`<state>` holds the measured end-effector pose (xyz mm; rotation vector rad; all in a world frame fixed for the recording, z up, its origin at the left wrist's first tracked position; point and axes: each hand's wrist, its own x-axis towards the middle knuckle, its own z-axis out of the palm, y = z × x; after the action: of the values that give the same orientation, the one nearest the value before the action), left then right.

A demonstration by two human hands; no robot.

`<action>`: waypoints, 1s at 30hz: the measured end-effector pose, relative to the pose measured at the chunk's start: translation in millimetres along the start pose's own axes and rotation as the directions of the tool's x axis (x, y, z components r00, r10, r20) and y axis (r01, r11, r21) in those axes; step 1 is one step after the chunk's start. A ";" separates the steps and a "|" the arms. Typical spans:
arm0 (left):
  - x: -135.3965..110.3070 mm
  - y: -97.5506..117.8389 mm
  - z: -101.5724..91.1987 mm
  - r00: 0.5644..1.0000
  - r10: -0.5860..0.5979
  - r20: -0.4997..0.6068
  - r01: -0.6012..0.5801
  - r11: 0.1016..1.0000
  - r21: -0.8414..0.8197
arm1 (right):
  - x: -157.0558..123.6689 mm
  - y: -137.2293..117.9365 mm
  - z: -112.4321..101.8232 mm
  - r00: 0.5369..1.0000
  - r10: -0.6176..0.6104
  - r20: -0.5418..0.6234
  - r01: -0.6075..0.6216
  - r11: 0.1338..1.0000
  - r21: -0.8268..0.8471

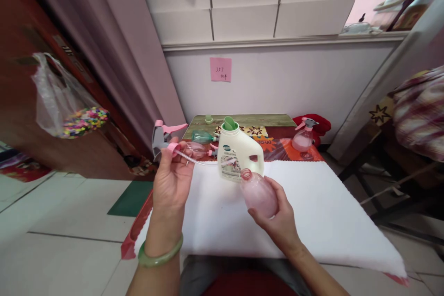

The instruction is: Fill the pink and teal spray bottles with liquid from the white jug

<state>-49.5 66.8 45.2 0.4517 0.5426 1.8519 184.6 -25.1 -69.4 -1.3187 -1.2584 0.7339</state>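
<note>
In my left hand (173, 175) is a pink and grey spray nozzle (162, 139), held by its pink collar, its thin clear dip tube pointing right toward the jug. My right hand (282, 222) grips a pink see-through spray bottle (259, 194) that tilts to the left, its threaded neck uncovered. Just behind the bottle stands a cream jug (239, 150) with a label, a handle and a green spout in its uncapped mouth. A finished-looking pink spray bottle (303, 138) with its nozzle on stands at the back right.
White cloth (215, 222) covers the near part of the table. Behind the jug lie a green bottle (201, 136) and another pink bottle (197, 149); a green cap (208, 119) sits at the back edge. A plastic bag (65, 101) of colourful bits hangs on the left.
</note>
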 end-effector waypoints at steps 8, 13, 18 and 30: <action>31.1 -22.6 -80.3 0.980 -0.191 -0.062 0.170 0.952 -0.253 | 31.7 -11.2 -16.9 0.987 -0.127 -0.100 0.119 0.990 -0.077; 28.9 -59.2 -144.4 0.963 -0.228 -0.145 0.185 0.948 -0.261 | 82.3 -52.3 -35.9 0.922 -0.366 -0.127 0.325 0.909 -0.262; 21.6 -78.1 -167.2 0.933 -0.317 -0.168 0.280 0.937 -0.211 | 132.5 -85.0 -42.8 0.867 -0.497 -0.019 0.448 0.797 -0.404; 22.3 -81.2 -173.3 0.903 -0.390 -0.182 0.370 0.919 -0.134 | 174.0 -91.5 -31.6 0.831 -0.488 0.268 0.537 0.577 -0.615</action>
<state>-89.5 86.0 -142.3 0.0772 0.6286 1.5435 233.1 112.5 66.1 -1.3620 -1.9663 -0.1451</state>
